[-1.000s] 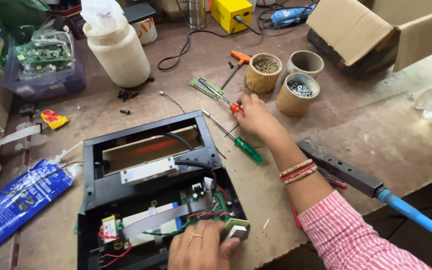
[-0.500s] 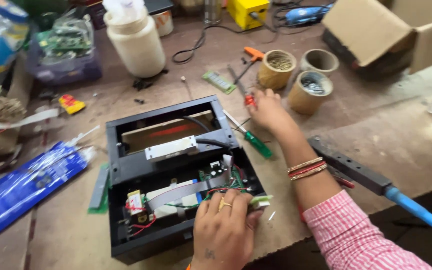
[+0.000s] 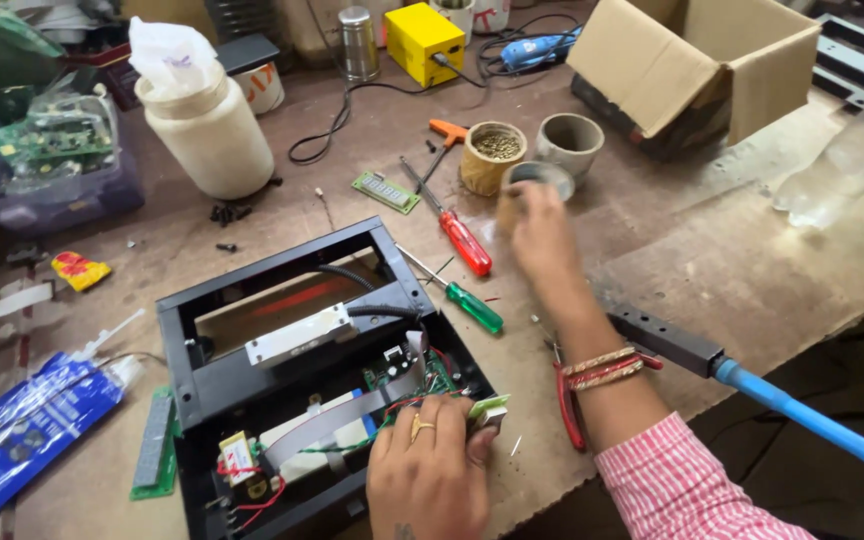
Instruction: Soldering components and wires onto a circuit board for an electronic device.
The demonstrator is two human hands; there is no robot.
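Casing: the black, boxy metal casing is lain open on the worn wooden bench.
Left hand: the left hand is clenched on its near right corner.
Right hand: the right hand, earlier at the screwdrivers, is now reached to a round cardboard cup; its grip cannot be told.

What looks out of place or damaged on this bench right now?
The black open-topped device case has loose red wires and a grey ribbon cable spilling out; small dark screws lie scattered beside the cream plastic jar.
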